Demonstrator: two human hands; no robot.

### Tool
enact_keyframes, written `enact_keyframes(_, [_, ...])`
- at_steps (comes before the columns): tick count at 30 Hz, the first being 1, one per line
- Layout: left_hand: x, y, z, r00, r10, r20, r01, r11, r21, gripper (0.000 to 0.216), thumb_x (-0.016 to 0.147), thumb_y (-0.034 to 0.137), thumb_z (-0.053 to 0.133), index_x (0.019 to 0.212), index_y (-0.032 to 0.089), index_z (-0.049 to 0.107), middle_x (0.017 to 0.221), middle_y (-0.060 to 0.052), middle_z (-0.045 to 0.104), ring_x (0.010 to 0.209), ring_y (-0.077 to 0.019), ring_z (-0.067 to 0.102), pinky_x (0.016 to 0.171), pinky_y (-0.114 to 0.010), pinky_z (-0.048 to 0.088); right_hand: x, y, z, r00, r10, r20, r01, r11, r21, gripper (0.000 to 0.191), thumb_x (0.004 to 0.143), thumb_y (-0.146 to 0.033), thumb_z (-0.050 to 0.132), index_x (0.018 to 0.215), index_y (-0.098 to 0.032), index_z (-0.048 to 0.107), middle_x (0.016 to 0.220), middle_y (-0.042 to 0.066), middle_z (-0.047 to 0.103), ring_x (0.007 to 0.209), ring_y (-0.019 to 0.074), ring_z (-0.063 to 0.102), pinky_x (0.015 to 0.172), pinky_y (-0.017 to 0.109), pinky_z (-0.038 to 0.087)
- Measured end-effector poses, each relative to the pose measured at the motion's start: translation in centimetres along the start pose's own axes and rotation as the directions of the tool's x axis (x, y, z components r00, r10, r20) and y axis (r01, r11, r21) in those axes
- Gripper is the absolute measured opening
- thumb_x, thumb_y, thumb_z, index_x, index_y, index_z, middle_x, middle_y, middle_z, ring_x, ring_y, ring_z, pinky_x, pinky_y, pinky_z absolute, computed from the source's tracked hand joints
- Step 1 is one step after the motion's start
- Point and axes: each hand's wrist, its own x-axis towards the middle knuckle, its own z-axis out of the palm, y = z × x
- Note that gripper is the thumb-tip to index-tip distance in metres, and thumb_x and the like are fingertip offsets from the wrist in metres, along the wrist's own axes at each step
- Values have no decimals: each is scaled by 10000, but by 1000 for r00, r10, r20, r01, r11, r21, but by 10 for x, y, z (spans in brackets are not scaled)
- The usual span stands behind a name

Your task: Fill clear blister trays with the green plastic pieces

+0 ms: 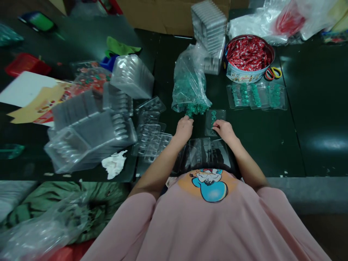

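Observation:
My left hand [185, 129] is curled, its fingertips at the loose green translucent pieces [198, 108] spilling from the mouth of a clear plastic bag [189, 78]. What those fingers hold, if anything, is hidden. Just right of it lies a small clear plastic tray [221, 115] with a column of green pieces [213, 116] in it. Over this tray, my right hand [225, 131] pinches at the lower end of the column, seemingly on a green piece. More clear trays [199, 150] rest against the table edge in front of my body.
Filled trays [257, 96] lie at right, below a round tin [246, 76] of red packets and scissors [273, 73]. Stacked clear trays [89, 134] crowd the left, near a crumpled white tissue [114, 164]. Another tray stack [209, 27] stands behind the bag.

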Motion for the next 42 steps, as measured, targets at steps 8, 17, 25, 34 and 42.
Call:
enact_keyframes(8, [-1,16,1,987,-88,-135,3,847,-531,117,739,229,680,830,179,735,823,-60,695,777,-192,621,760,-305,480,-9,-23,-3,994,-40,-106,66,966,252,178,874,-254,591,1023,-223,685,1013,74,652,829,183,609,787,330,489])
enact_keyframes(17, [-10,57,7,972,-90,217,226,97,-969,356,576,348,844,785,142,644,632,44,578,555,-67,527,578,-207,433,-14,-29,-2,999,51,3,-40,751,659,179,789,-350,698,896,-209,671,812,-4,648,744,133,594,733,283,465])
enact_keyframes(25, [-21,59,2,901,116,419,434,-185,-882,396,606,383,855,875,166,662,714,-15,658,626,-101,622,653,-245,517,-25,-40,-2,933,178,313,-348,224,911,396,604,-439,852,754,-215,562,695,-55,591,641,91,579,657,233,488])
enact_keyframes(34, [-20,56,-5,917,263,301,286,94,-954,291,696,342,769,847,161,598,630,13,642,539,-98,594,578,-227,469,-30,-37,6,906,166,389,-415,169,894,357,599,-372,840,739,-206,556,646,-60,612,598,107,603,645,263,499])
enact_keyframes(42, [-17,61,-7,984,172,49,-22,390,-921,117,737,261,670,741,155,622,723,8,571,661,-95,526,637,-223,425,-28,-39,9,889,284,359,-410,147,900,277,606,-289,778,737,-208,548,638,-85,537,541,43,488,543,174,382])
